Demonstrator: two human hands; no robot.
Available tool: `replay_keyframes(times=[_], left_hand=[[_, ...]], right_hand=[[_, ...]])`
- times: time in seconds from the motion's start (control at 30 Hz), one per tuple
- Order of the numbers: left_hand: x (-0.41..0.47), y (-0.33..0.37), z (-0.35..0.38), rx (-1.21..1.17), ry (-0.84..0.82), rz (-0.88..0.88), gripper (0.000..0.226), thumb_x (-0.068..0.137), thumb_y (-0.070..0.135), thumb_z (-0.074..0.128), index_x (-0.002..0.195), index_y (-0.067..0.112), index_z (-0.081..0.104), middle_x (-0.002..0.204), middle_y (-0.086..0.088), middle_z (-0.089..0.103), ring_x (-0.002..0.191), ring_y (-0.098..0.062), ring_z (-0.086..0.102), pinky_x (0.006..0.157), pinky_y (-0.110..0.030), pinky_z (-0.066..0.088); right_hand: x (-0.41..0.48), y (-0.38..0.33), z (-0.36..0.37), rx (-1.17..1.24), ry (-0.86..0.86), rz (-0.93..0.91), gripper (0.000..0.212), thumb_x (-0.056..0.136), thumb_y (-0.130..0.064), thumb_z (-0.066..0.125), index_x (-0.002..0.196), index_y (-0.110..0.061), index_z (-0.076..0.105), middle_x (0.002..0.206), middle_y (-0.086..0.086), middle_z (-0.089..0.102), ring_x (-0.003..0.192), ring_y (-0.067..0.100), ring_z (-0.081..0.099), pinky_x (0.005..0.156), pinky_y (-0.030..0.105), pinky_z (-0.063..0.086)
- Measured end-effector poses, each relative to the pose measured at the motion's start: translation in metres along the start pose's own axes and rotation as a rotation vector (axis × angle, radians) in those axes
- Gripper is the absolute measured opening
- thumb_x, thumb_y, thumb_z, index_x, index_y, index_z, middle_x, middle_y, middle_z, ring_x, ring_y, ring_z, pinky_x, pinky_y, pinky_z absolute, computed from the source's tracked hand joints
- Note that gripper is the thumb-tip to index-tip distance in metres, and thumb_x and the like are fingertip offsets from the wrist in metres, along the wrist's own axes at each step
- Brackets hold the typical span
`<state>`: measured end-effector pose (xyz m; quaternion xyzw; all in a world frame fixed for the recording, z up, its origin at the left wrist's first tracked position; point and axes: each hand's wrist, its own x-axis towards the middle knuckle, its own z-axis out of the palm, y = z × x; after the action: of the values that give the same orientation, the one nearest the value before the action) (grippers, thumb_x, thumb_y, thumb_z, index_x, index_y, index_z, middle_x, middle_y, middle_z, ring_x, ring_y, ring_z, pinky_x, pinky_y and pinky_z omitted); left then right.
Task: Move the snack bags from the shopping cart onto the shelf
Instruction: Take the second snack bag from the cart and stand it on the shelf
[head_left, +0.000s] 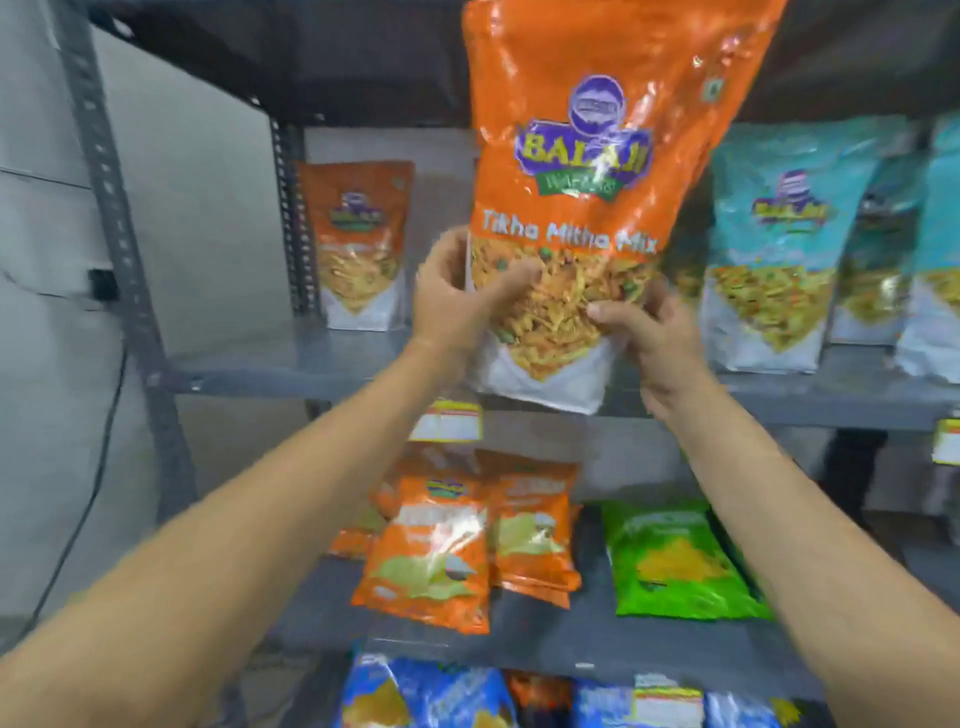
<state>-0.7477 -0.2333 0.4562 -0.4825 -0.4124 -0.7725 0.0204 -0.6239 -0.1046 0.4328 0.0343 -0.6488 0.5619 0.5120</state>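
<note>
A large orange snack bag marked "Tikha Mitha Mix" is held upright in front of the grey metal shelf. My left hand grips its lower left edge and my right hand grips its lower right edge. The bag's bottom hangs just above the shelf's front lip. A matching orange bag stands at the shelf's left end. Light blue bags stand to the right. The shopping cart is out of view.
The lower shelf holds smaller orange bags and a green bag. Blue bags sit on the level below. Price labels hang on the shelf edge. A perforated upright post and a grey wall stand at left.
</note>
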Motion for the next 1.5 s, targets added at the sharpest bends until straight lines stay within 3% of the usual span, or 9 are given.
replay_keyframes(times=[0.2, 0.43, 0.6, 0.77, 0.93, 1.07, 1.17, 1.33, 1.5], left_hand=[[0.062, -0.021, -0.103, 0.144, 0.058, 0.083, 0.037, 0.074, 0.001, 0.073, 0.102, 0.009, 0.051, 0.095, -0.005, 0.064, 0.081, -0.005, 0.064, 0.073, -0.019, 0.052], [0.111, -0.063, -0.175, 0.252, 0.113, 0.039, 0.047, 0.075, 0.006, 0.073, 0.115, 0.0, 0.048, 0.097, 0.001, 0.063, 0.077, 0.006, 0.065, 0.067, -0.014, 0.053], [0.13, -0.091, -0.203, 0.372, 0.045, -0.024, 0.047, 0.071, 0.022, 0.078, 0.11, 0.019, 0.051, 0.098, 0.014, 0.064, 0.081, 0.011, 0.063, 0.068, -0.01, 0.05], [0.13, -0.113, -0.229, 0.409, 0.02, -0.126, 0.052, 0.058, 0.055, 0.079, 0.1, 0.042, 0.052, 0.099, 0.02, 0.064, 0.09, 0.006, 0.062, 0.085, -0.028, 0.054], [0.125, -0.114, -0.251, 0.451, -0.054, -0.218, 0.08, 0.041, 0.068, 0.08, 0.109, 0.037, 0.052, 0.114, 0.006, 0.062, 0.106, -0.012, 0.06, 0.089, -0.042, 0.054], [0.122, -0.114, -0.248, 0.494, -0.118, -0.267, 0.088, 0.039, 0.06, 0.084, 0.115, 0.031, 0.05, 0.118, 0.002, 0.06, 0.11, -0.014, 0.058, 0.093, -0.039, 0.051], [0.125, -0.112, -0.255, 0.487, -0.102, -0.293, 0.086, 0.041, 0.053, 0.087, 0.115, 0.028, 0.051, 0.117, 0.0, 0.061, 0.107, -0.018, 0.059, 0.089, -0.039, 0.053], [0.126, -0.109, -0.282, 0.432, -0.021, -0.319, 0.06, 0.061, 0.026, 0.084, 0.111, 0.026, 0.051, 0.1, 0.008, 0.061, 0.095, -0.013, 0.059, 0.067, -0.04, 0.055], [0.129, -0.112, -0.294, 0.433, 0.005, -0.351, 0.055, 0.064, 0.027, 0.083, 0.108, 0.032, 0.051, 0.099, 0.009, 0.061, 0.083, -0.002, 0.06, 0.071, -0.053, 0.053]], right_hand=[[0.065, 0.057, 0.096, 0.019, -0.054, 0.07, 0.047, 0.061, -0.013, 0.076, 0.106, -0.012, 0.065, 0.109, 0.016, 0.069, 0.102, 0.035, 0.066, 0.086, 0.044, 0.055], [0.114, 0.104, 0.154, -0.161, -0.09, 0.116, 0.048, 0.051, -0.035, 0.086, 0.095, -0.022, 0.069, 0.093, -0.005, 0.075, 0.083, 0.008, 0.071, 0.068, 0.019, 0.054], [0.129, 0.138, 0.161, -0.219, -0.113, 0.177, 0.04, 0.056, -0.033, 0.088, 0.091, -0.025, 0.07, 0.098, -0.004, 0.076, 0.095, 0.017, 0.07, 0.081, 0.034, 0.057], [0.13, 0.152, 0.161, -0.226, -0.171, 0.264, 0.024, 0.074, -0.027, 0.082, 0.089, -0.035, 0.065, 0.096, -0.025, 0.068, 0.094, 0.003, 0.065, 0.07, 0.025, 0.049], [0.127, 0.148, 0.149, -0.202, -0.224, 0.363, 0.042, 0.077, -0.016, 0.078, 0.109, -0.024, 0.051, 0.107, -0.008, 0.061, 0.099, 0.011, 0.061, 0.063, 0.031, 0.054], [0.12, 0.152, 0.15, -0.262, -0.283, 0.376, 0.049, 0.073, -0.002, 0.079, 0.112, -0.014, 0.051, 0.102, 0.003, 0.063, 0.096, 0.022, 0.066, 0.066, 0.04, 0.062], [0.123, 0.158, 0.155, -0.251, -0.291, 0.346, 0.042, 0.072, -0.004, 0.08, 0.101, -0.019, 0.054, 0.1, 0.004, 0.064, 0.094, 0.023, 0.067, 0.065, 0.038, 0.062], [0.131, 0.172, 0.188, -0.217, -0.372, 0.341, 0.043, 0.072, -0.005, 0.081, 0.099, -0.025, 0.054, 0.122, 0.015, 0.061, 0.107, 0.032, 0.065, 0.077, 0.054, 0.06], [0.136, 0.184, 0.197, -0.194, -0.397, 0.327, 0.046, 0.072, -0.006, 0.082, 0.1, -0.03, 0.054, 0.123, 0.015, 0.058, 0.107, 0.03, 0.064, 0.069, 0.044, 0.062]])
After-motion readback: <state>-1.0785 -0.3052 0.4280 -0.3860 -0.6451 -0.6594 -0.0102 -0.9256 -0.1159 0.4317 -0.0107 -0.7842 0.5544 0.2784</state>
